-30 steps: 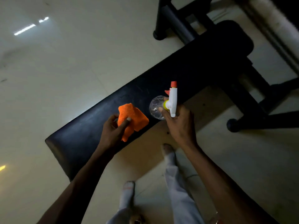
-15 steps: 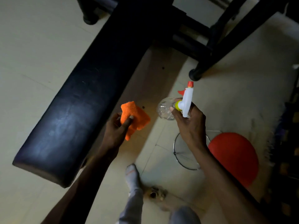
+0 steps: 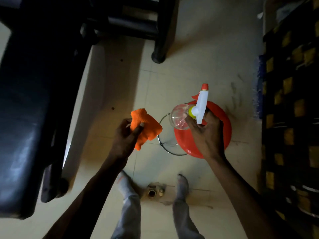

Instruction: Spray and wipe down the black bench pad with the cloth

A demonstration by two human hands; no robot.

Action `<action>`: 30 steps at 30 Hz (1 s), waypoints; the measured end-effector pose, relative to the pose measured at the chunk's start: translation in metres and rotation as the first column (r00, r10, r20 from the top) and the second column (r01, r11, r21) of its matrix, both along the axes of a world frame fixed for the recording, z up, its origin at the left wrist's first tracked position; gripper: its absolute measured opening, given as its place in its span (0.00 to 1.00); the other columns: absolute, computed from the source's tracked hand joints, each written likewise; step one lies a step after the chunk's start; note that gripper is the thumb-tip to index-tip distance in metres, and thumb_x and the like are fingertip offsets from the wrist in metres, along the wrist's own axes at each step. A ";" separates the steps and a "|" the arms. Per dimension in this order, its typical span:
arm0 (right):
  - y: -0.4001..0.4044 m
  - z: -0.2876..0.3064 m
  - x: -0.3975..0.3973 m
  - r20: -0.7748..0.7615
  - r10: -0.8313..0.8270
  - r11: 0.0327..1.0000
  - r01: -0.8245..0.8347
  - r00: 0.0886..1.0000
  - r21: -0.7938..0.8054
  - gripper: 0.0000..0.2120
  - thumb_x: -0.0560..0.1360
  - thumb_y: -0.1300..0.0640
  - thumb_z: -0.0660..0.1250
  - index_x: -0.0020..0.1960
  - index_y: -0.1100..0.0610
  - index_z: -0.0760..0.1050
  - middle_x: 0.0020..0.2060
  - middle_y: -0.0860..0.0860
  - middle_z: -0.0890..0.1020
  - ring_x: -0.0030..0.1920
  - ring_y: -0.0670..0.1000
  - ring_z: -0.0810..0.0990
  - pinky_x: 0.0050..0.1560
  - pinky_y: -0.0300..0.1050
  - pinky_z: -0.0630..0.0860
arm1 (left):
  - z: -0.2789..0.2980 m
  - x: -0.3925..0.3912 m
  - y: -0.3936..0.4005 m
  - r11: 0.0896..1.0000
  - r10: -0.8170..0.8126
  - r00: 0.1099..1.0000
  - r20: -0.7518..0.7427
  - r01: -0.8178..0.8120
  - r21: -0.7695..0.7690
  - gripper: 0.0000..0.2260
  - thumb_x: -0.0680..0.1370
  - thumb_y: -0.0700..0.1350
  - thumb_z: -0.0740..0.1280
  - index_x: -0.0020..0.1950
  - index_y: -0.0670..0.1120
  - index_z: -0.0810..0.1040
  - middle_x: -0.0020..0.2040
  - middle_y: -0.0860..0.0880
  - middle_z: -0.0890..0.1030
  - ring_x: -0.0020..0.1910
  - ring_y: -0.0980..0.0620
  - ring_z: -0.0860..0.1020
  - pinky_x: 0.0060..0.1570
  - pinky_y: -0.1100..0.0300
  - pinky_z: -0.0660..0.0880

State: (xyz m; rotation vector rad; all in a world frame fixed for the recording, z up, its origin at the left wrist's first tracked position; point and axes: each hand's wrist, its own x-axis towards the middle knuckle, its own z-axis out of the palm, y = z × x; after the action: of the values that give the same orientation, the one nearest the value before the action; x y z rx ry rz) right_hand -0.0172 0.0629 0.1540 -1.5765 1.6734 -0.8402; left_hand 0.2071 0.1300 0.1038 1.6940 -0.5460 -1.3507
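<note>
Bench pad: black, padded, long; runs along the left side of the view from the top edge down to a rounded near end at lower left. Its right edge borders a strip of shadowed floor. Neither hand touches it.

Left hand: held over the floor, well to the right of the pad's edge; thumb and fingers pinch a folded orange cloth, which sticks up and out to the right of the hand.

Right hand: fingers curled round the neck of a spray bottle. Bottle body is clear, tilted toward the left; head is white with an orange nozzle tip pointing up the frame, away from the person.

Bucket: red, with a wire handle, on the floor directly beneath the right hand and bottle.

Floor: pale tiles; an open stretch lies between the pad and the patterned dark-and-yellow mat along the right edge.

Bench frame: black legs at top centre, one foot resting on the tiles above the hands.

Person's legs: grey trousers, both feet on the tiles at bottom centre, a small brass-coloured object between them.
</note>
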 end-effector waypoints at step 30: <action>-0.027 -0.099 -0.221 0.008 -0.063 0.997 0.062 0.998 0.035 0.22 0.76 0.51 0.76 0.67 0.57 0.78 0.55 0.43 0.81 0.56 0.43 0.82 0.57 0.54 0.85 | -0.112 -0.199 -0.080 0.927 -0.374 0.738 0.561 0.318 0.200 0.19 0.77 0.46 0.74 0.65 0.42 0.75 0.55 0.42 0.84 0.49 0.41 0.83 0.51 0.48 0.82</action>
State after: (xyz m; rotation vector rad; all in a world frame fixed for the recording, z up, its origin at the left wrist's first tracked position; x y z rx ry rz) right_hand -0.2377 0.0361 0.0555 -1.5018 1.7292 -0.8447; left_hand 0.0078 0.0501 -0.0085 2.1769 -1.2318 -1.0744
